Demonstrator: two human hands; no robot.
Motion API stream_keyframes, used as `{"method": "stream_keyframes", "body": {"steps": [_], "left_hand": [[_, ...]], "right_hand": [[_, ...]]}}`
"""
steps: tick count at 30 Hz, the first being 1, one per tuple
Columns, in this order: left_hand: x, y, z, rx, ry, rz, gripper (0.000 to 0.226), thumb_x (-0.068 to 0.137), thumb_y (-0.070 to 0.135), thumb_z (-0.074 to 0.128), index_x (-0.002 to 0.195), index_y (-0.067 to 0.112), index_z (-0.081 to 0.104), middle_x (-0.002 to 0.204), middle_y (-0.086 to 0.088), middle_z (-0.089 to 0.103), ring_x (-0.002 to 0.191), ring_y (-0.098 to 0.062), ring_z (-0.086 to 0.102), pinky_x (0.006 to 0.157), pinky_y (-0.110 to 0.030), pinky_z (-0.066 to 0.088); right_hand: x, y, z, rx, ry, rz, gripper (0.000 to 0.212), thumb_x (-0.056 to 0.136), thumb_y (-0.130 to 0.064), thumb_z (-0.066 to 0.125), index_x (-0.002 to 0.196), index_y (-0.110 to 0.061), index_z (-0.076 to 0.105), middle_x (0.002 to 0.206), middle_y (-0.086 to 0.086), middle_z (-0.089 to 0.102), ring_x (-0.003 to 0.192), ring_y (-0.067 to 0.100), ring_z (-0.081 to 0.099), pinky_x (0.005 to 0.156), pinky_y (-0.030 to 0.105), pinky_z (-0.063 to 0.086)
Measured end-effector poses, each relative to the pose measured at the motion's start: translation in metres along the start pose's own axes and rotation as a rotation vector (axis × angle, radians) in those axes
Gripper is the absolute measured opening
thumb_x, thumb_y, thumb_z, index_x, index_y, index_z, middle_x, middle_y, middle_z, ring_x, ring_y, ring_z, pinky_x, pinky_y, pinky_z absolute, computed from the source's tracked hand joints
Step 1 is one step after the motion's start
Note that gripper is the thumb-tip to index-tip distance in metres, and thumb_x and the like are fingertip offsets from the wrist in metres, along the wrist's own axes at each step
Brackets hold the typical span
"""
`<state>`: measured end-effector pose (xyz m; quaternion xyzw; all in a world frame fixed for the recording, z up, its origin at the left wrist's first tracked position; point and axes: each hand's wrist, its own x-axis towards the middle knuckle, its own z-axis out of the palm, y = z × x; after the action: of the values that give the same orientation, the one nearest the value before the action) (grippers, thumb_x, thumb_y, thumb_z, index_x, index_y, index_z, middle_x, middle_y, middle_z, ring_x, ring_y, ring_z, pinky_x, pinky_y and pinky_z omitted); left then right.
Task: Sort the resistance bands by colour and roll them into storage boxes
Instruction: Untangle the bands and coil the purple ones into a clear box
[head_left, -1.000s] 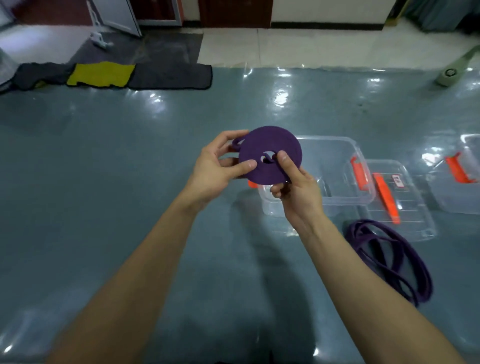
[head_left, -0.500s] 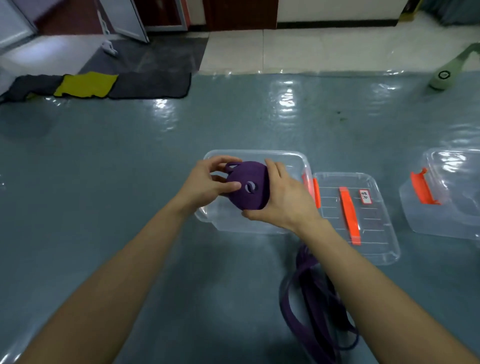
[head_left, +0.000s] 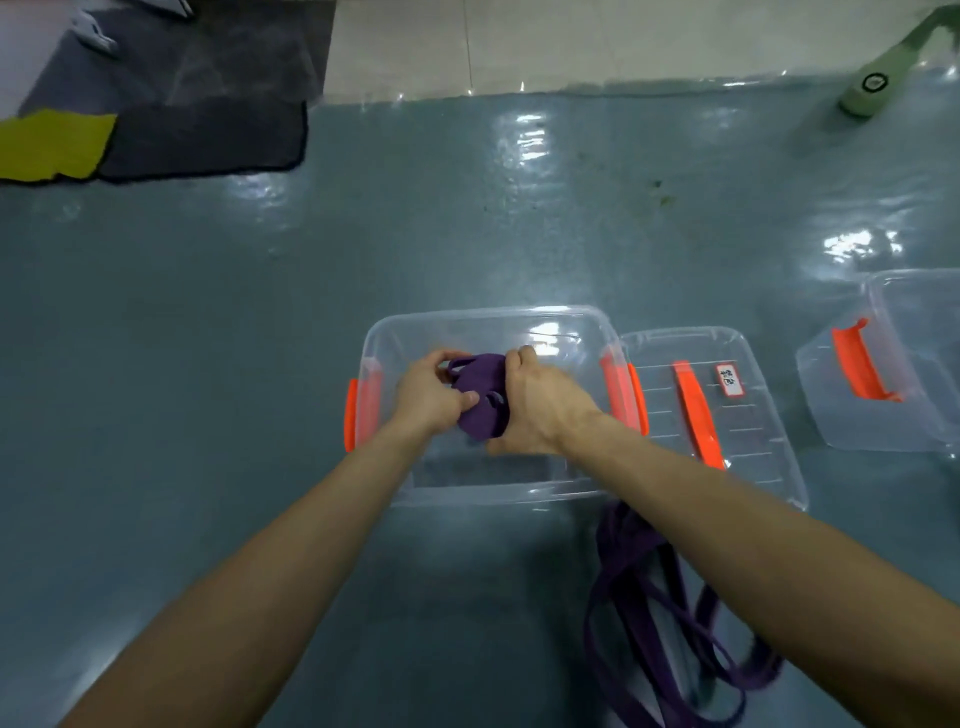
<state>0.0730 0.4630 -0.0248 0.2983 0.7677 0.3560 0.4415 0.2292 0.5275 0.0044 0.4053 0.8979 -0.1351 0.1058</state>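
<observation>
Purple roll (head_left: 480, 397) at clear box (head_left: 488, 312)

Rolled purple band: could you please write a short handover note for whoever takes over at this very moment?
Left hand and right hand both grip the rolled purple band in the open clear box; whether it touches the bottom is unclear.
Its lid lies beside it on the right; a second clear box sits farther right.
Done: one purple band rolled.
Left: release it, then roll the loose purple bands lying on the floor by the box's near right corner.
</observation>
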Motion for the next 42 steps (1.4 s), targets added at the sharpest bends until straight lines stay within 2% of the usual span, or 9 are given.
{"method": "stream_keyframes", "body": {"steps": [8,15,18,24,26,28,33,37,42], "left_hand": [[0.011,-0.013,0.010,0.288,0.017,-0.137,0.059,0.082,0.013,0.093,0.134,0.013,0.065,0.125,-0.009,0.076,0.119,-0.029,0.071,0.106,-0.043,0.057],[0.016,-0.009,0.016,0.470,0.020,-0.070,0.040,0.083,0.019,0.093,0.120,0.012,0.080,0.110,-0.009,0.081,0.102,-0.028,0.077,0.092,-0.038,0.061],[0.016,-0.009,0.022,0.544,0.026,-0.048,0.029,0.086,0.021,0.091,0.108,0.006,0.080,0.101,-0.013,0.081,0.096,-0.033,0.077,0.084,-0.040,0.061],[0.018,-0.004,0.024,0.816,0.038,0.035,0.041,0.087,0.034,0.092,0.105,0.003,0.072,0.105,-0.020,0.076,0.098,-0.041,0.074,0.073,-0.038,0.048],[0.020,-0.003,0.021,0.932,0.009,0.060,0.044,0.091,0.043,0.087,0.109,0.005,0.073,0.106,-0.017,0.075,0.098,-0.038,0.073,0.073,-0.036,0.045],[0.020,-0.003,0.018,1.044,-0.035,0.080,0.047,0.096,0.051,0.079,0.113,0.007,0.073,0.111,-0.016,0.074,0.104,-0.037,0.072,0.076,-0.037,0.048],[0.004,0.017,0.013,1.147,0.023,0.168,0.046,0.098,0.048,0.075,0.116,0.006,0.071,0.115,-0.018,0.073,0.108,-0.041,0.071,0.082,-0.042,0.055],[-0.030,0.038,0.012,0.946,0.145,0.271,0.043,0.103,0.047,0.066,0.106,0.005,0.076,0.107,-0.021,0.077,0.103,-0.044,0.072,0.088,-0.049,0.061],[-0.127,0.021,0.037,0.625,0.406,0.850,0.017,0.104,0.032,0.066,0.104,0.015,0.071,0.103,-0.005,0.066,0.092,-0.025,0.061,0.079,-0.040,0.051]], "right_hand": [[0.005,-0.002,0.016,-0.184,-0.140,-0.039,0.103,0.065,-0.081,0.073,0.128,-0.002,0.051,0.111,0.012,0.053,0.086,0.032,0.069,0.076,0.042,0.065],[0.008,-0.003,0.017,-0.208,-0.161,0.017,0.095,0.066,-0.076,0.073,0.123,-0.004,0.053,0.104,0.010,0.049,0.073,0.025,0.056,0.064,0.034,0.059],[0.013,-0.003,0.019,-0.202,-0.203,0.037,0.095,0.069,-0.072,0.078,0.128,-0.002,0.052,0.110,0.012,0.052,0.080,0.026,0.060,0.066,0.034,0.053],[0.004,0.007,-0.012,0.028,-0.303,0.110,0.083,0.080,-0.061,0.087,0.132,-0.004,0.057,0.127,0.014,0.061,0.111,0.032,0.070,0.080,0.036,0.054],[-0.013,0.013,-0.036,0.125,-0.244,0.087,0.065,0.093,-0.055,0.077,0.133,-0.006,0.061,0.131,0.015,0.066,0.115,0.034,0.069,0.088,0.037,0.055],[-0.043,0.019,-0.054,0.295,-0.017,0.040,0.047,0.103,-0.044,0.068,0.135,-0.009,0.066,0.130,0.011,0.073,0.112,0.030,0.071,0.096,0.039,0.056],[-0.149,0.045,-0.047,0.668,0.638,0.146,0.016,0.102,-0.025,0.066,0.111,-0.022,0.079,0.090,-0.011,0.077,0.077,0.011,0.071,0.078,0.030,0.058],[-0.214,0.084,0.009,0.579,0.651,0.381,0.012,0.100,-0.020,0.069,0.104,-0.020,0.080,0.091,-0.006,0.078,0.077,0.018,0.070,0.078,0.038,0.059],[-0.276,0.137,0.088,0.498,0.461,0.657,0.027,0.107,-0.028,0.059,0.118,-0.009,0.074,0.115,0.013,0.074,0.104,0.034,0.070,0.093,0.044,0.055]]}}
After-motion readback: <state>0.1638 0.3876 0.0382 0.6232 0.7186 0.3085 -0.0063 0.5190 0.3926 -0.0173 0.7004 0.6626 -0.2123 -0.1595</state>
